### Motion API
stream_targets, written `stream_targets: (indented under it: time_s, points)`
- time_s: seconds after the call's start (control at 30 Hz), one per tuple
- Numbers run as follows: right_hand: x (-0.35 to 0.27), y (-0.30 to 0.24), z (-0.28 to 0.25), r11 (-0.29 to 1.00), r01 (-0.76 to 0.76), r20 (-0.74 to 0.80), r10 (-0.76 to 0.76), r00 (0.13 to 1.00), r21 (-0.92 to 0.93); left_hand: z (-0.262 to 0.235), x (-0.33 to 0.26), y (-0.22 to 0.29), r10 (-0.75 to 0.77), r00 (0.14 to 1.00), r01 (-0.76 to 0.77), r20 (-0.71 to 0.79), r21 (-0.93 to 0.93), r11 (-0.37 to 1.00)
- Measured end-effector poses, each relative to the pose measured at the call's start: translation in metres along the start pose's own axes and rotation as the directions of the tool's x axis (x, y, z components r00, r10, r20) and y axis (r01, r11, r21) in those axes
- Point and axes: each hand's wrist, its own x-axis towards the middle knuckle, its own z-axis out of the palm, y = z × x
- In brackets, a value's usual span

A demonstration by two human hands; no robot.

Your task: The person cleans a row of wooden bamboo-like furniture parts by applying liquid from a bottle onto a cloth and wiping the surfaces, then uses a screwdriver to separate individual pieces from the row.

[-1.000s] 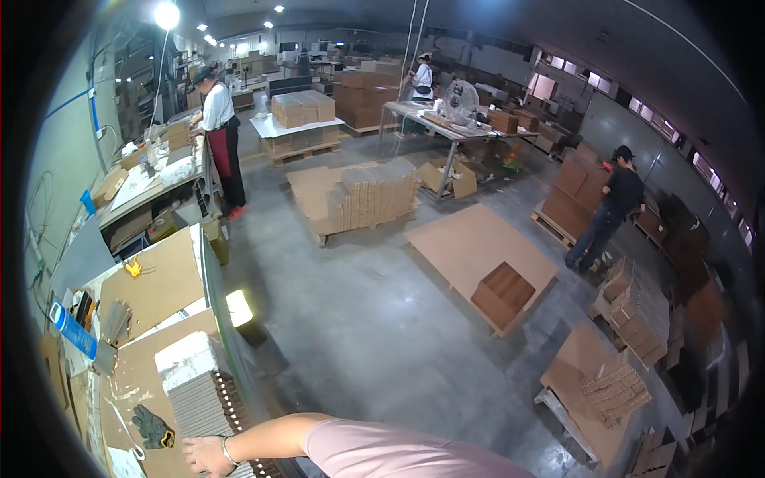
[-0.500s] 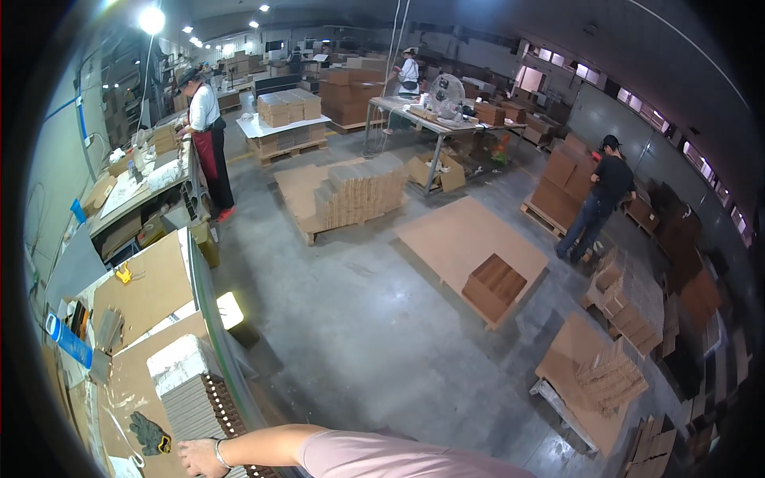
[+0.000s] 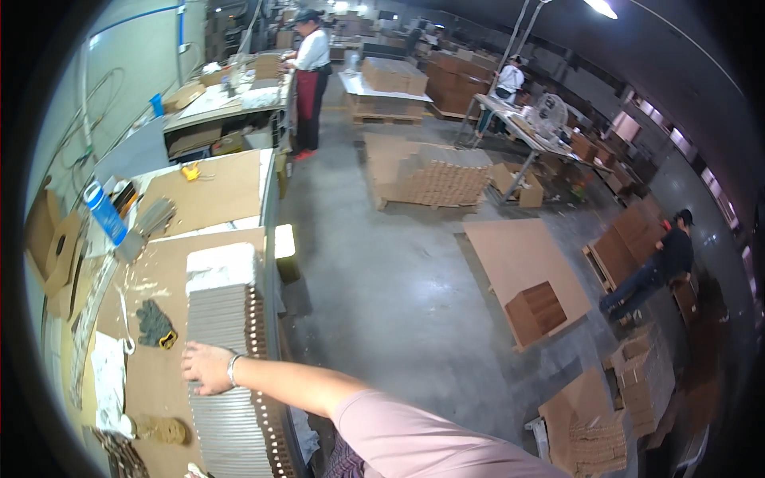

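Note:
My right hand (image 3: 209, 369) lies across a long row of thin grey strips (image 3: 227, 422) packed side by side on the bench. Its fingers are spread toward the row's left edge, and nothing shows in them. Brown ends with white dots run along the row's right side. At the far end of the row sits a white slab-like piece (image 3: 221, 267). Left of the hand lies a dark grey work glove (image 3: 154, 323) with a yellow-and-black cuff. My left hand is out of the picture.
On the bench are a blue bottle (image 3: 105, 213), a white crumpled sheet (image 3: 110, 382) and a yellow tool (image 3: 190, 171). A yellowish bin (image 3: 286, 251) stands beside it. Pallets with boards (image 3: 526, 263) and stacked panels (image 3: 430, 183) occupy the floor. Co-workers stand farther off.
The view has turned to the left, bringing more of the bench and row into sight. My right hand stays on the strips near the glove.

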Motion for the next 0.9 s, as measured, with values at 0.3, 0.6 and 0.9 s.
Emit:
stream_targets:
  time_s: [0.3, 0.6, 0.9]
  points:
    - [0.001, -0.006, -0.019, 0.998, 0.034, -0.091, -0.028, 0.995, 0.062, 0.010, -0.055, -0.051, -0.270, 0.961, 0.179, -0.065, -0.600, 0.780]
    - [0.004, -0.015, -0.033, 0.998, 0.012, 0.095, -0.006, 0.995, -0.057, 0.034, -0.052, 0.025, 0.075, 0.992, -0.080, -0.097, -0.042, 0.996]
    - [0.007, -0.018, -0.028, 0.994, 0.089, 0.039, -0.086, 0.996, -0.070, 0.043, -0.047, 0.040, 0.146, 0.954, -0.168, -0.264, -0.064, 0.984]
